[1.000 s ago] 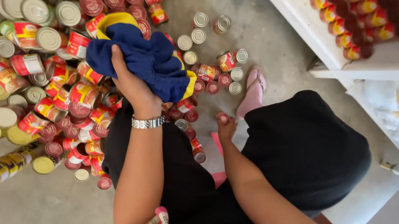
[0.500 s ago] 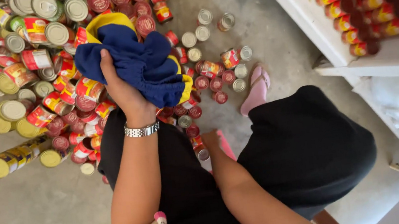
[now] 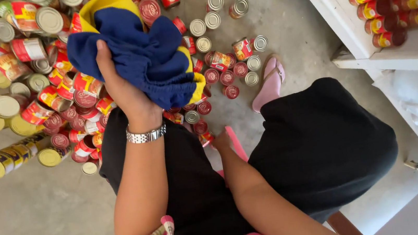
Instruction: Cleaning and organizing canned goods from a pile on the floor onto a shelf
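Cloth [image 3: 144, 56] higher in left grip [image 3: 125, 93]

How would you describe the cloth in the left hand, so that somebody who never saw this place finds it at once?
Start at the big heap of cans on the grey concrete floor. Just above its near edge, the left hand, with a metal watch at the wrist, grips a bunched cloth. It is the only soft thing there: dark blue with yellow edging, among hard red and yellow tins.

Grey concrete floor [image 3: 38, 226], white shelving [image 3: 333, 9]
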